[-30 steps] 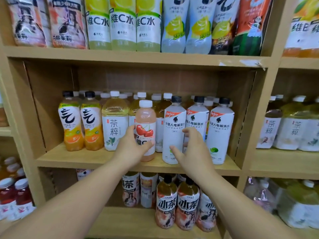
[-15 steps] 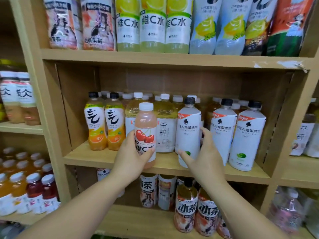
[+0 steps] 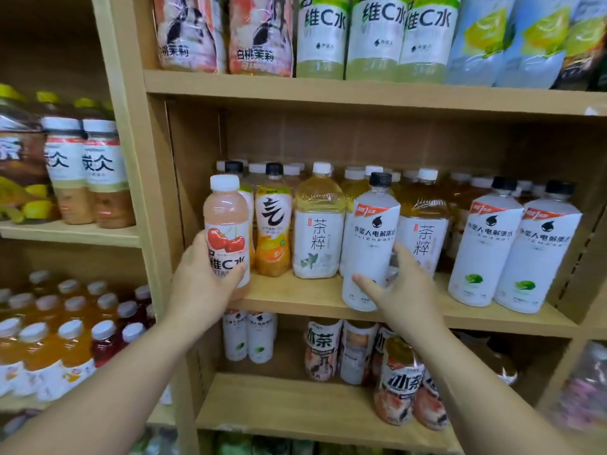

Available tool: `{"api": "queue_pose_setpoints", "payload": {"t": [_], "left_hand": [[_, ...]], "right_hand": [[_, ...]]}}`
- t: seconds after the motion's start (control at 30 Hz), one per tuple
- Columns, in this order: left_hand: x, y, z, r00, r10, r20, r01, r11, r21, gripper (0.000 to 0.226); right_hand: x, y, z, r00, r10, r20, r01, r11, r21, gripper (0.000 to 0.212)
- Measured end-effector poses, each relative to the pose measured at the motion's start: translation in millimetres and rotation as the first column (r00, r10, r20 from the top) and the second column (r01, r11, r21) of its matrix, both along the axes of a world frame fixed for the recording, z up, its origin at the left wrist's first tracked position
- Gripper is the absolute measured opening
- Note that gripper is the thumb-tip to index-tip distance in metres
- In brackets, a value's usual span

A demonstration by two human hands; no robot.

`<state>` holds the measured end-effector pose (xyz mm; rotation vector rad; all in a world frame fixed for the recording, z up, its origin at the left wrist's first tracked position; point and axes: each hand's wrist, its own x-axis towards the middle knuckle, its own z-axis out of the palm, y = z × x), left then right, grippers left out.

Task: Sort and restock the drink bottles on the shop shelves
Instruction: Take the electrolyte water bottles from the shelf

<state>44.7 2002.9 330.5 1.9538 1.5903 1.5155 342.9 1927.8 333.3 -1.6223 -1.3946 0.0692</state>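
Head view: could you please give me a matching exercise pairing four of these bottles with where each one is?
Things:
1. cherry bottle
2. white black-capped bottle
3. orange bottle
4. pale green bottles

Places:
A. on the top shelf
B. gripped by the right hand
C. standing untouched on the middle shelf
D. gripped by the left hand

Pairs: 1-D, 2-B, 3-C, 4-A.

A brown back panel [image 3: 394, 142] fills the middle of the frame, crossed by faint upright seams. At the right edge, in the upper part, a small white scrap [image 3: 595, 110] sticks to the wood. Below it, a strip of slots [image 3: 571, 267] runs down the right side. At lower right, blurred clear plastic wrap [image 3: 588, 389] covers a pack. Blurred green packaging [image 3: 243, 446] lies along the bottom edge. A dark recess [image 3: 49, 37] takes up the upper left.
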Motion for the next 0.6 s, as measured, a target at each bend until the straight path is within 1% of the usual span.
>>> {"api": "queue_pose_setpoints", "payload": {"t": [0.1,0.2,0.27,0.3,0.37,0.4,0.47,0.5,0.53,0.57,0.6], "left_hand": [[-16,10,-1,1.0,0.001,-0.025,-0.001,1.0,0.018,0.059],[-24,15,-5,0.999,0.007,-0.04,-0.005,0.999,0.04,0.063],[-28,15,-11,0.999,-0.005,-0.049,0.007,0.999,0.039,0.071],[-30,12,-14,0.999,-0.004,-0.05,0.005,1.0,0.016,0.078],[-32,0,-19,1.0,0.019,-0.018,-0.019,1.0,-0.018,0.09],[-32,-9,-22,0.999,0.04,-0.011,-0.039,0.999,0.038,0.09],[-27,-32,-21,0.999,0.034,-0.011,-0.03,0.973,0.227,0.08],[-21,-42,-16,1.0,-0.023,0.007,0.021,0.965,0.261,0.075],[-13,-51,-11,0.991,-0.13,0.042,0.118,0.968,0.22,0.076],[-1,-57,-4,0.962,-0.258,0.093,0.244,0.96,0.133,0.08],[11,-60,2,0.914,-0.375,0.156,0.373,0.927,0.048,0.086]], "right_hand": [[-23,7,-1,1.0,0.026,-0.003,-0.026,0.999,0.021,0.066],[-44,9,2,0.997,0.064,-0.045,-0.062,0.997,0.042,0.057],[-58,5,2,0.995,0.079,-0.053,-0.076,0.995,0.06,0.055],[-65,2,0,0.995,0.088,-0.055,-0.084,0.994,0.076,0.054],[-76,-4,-6,0.991,0.114,-0.072,-0.105,0.988,0.11,0.053],[-81,-8,-10,0.989,0.128,-0.078,-0.118,0.986,0.118,0.055],[-90,-16,-16,0.986,0.152,-0.071,-0.143,0.983,0.119,0.06],[-94,-19,-18,0.986,0.157,-0.061,-0.15,0.982,0.116,0.061],[-97,-23,-19,0.985,0.162,-0.053,-0.155,0.981,0.114,0.063],[-98,-26,-20,0.985,0.167,-0.052,-0.16,0.981,0.112,0.065],[-98,-29,-20,0.983,0.173,-0.058,-0.166,0.98,0.11,0.067]]}}
